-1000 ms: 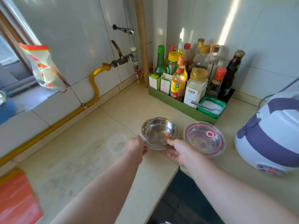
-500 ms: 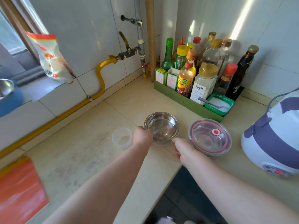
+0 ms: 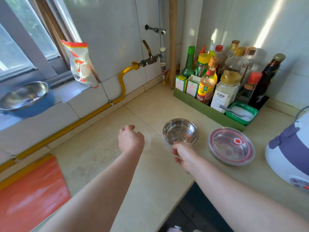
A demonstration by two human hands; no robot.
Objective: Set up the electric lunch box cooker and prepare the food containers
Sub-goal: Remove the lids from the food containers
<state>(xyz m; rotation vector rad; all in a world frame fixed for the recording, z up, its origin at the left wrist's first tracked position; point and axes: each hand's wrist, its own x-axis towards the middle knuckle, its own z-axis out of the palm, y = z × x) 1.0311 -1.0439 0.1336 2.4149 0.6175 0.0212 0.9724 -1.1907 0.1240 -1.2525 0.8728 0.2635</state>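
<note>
A shallow steel bowl (image 3: 180, 131) stands on the beige counter (image 3: 103, 148). My right hand (image 3: 183, 154) pinches its near rim with curled fingers. My left hand (image 3: 131, 139) is off to the bowl's left, curled down over a small clear plastic cup (image 3: 149, 139); only a faint edge of the cup shows beside the hand. To the right of the bowl sits a second steel container under a clear lid with a red rim and red valve (image 3: 231, 145). The white and purple electric lunch box cooker (image 3: 289, 156) stands at the right edge, shut.
A green tray of sauce bottles and a salt tub (image 3: 209, 111) fills the back corner. A yellow gas hose (image 3: 122, 86) runs along the wall. A blue pot with a steel bowl (image 3: 25, 99) sits on the sill, and an orange board (image 3: 28, 195) lies at the near left.
My left hand let go of the steel bowl's left rim and moved left onto the plastic cup. My right hand stays at the bowl's near rim.
</note>
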